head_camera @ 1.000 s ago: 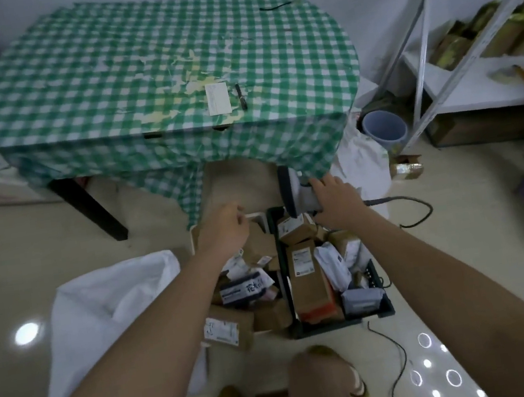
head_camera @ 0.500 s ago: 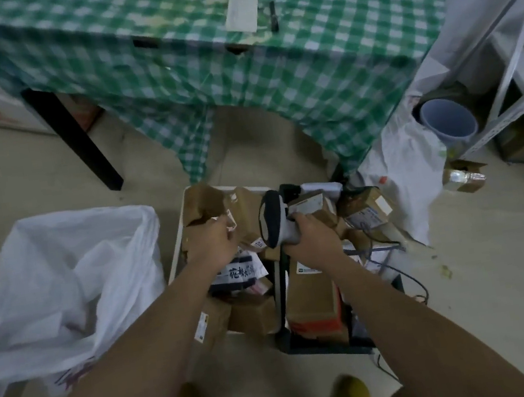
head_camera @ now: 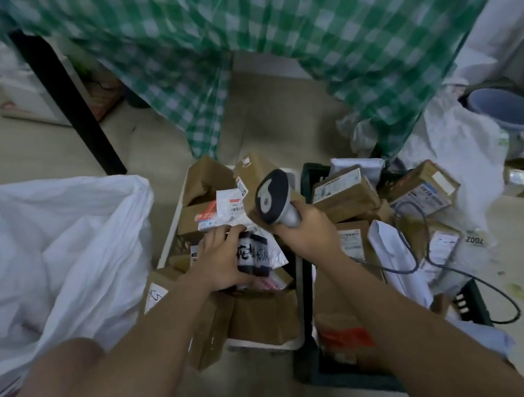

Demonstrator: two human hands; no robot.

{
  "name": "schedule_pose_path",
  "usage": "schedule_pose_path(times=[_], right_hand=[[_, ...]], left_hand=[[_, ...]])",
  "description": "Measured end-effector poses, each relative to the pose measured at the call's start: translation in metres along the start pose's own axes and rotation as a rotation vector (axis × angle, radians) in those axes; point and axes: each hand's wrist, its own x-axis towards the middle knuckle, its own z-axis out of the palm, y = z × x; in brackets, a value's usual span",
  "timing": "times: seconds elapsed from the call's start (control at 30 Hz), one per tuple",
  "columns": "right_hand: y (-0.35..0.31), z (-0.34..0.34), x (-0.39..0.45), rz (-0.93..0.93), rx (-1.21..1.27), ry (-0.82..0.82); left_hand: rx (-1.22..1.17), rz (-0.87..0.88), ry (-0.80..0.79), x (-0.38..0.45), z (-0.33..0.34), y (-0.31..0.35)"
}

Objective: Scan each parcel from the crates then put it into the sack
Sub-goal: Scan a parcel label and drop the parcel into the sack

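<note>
- head view: the white crate (head_camera: pixel 172 242) sits on the floor and serves as the landmark; it is heaped with brown cardboard parcels and labelled mailers.
- the left hand (head_camera: pixel 220 260) reaches into the white crate, its fingers and thumb curled round a black-and-white printed parcel (head_camera: pixel 255 255) lying on top of the heap.
- the right hand (head_camera: pixel 309 228) is over the right edge of the white crate, clenched round the grey handle of a barcode scanner (head_camera: pixel 272 200), whose dark head is tilted up and away from the person.
- a dark cable (head_camera: pixel 434 266) runs from below the right wrist out to the right of the white crate, across parcels and onto the floor.
- a dark green crate (head_camera: pixel 473 302) stands touching the right side of the white crate, also full of boxes and white mailers.
- the white sack (head_camera: pixel 58 256) lies open just left of the white crate, its mouth facing up.
- beyond the white crate stands a table with a black leg (head_camera: pixel 69 101), draped in a green checked cloth (head_camera: pixel 298 40) that hangs down close to the crates.
- far right of the white crate, past some crumpled white plastic, is a bluish-grey bucket (head_camera: pixel 505 109).
</note>
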Motion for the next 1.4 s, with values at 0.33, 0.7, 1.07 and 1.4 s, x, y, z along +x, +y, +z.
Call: schedule_pose_path(times=[0.33,0.7,1.07,1.4], right_hand=[[-0.005,-0.025,-0.067,0.047,0.215,0.093],[-0.071,-0.04,-0.081,0.113,0.497,0.207],[-0.114,-0.051,-0.08,0.076,0.566,0.268],[-0.121,-0.02,-0.09,0.104,0.585,0.344]], left_hand=[[-0.385,-0.002,0.401,-0.048,-0.03,0.016],[-0.865,-0.064,0.581,-0.099,-0.065,0.032],[-1.259,-0.156,0.531,-0.112,-0.097,0.024],[-1.558,-0.143,0.555,-0.131,-0.114,0.007]])
